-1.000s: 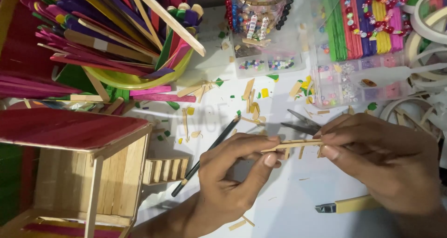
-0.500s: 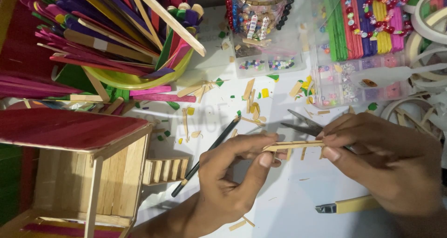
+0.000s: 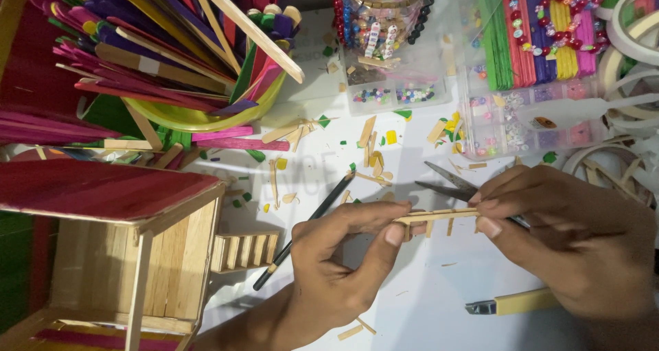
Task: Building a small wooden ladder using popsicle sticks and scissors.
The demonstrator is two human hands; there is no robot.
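Both hands, left (image 3: 343,255) and right (image 3: 570,234), pinch the wooden stick (image 3: 439,216) spanning between them.

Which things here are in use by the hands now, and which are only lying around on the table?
In use:
- wooden stick piece, pinched between left hand and right hand

Lying about:
- pencil
- scissors
- cutter
- stick house with small steps
- yellow bowl of coloured sticks
- bead boxes
- tape rolls
- wood scraps

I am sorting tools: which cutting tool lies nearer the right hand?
The yellow-handled utility knife, just below the right hand; the scissors lie above, partly under its fingers.
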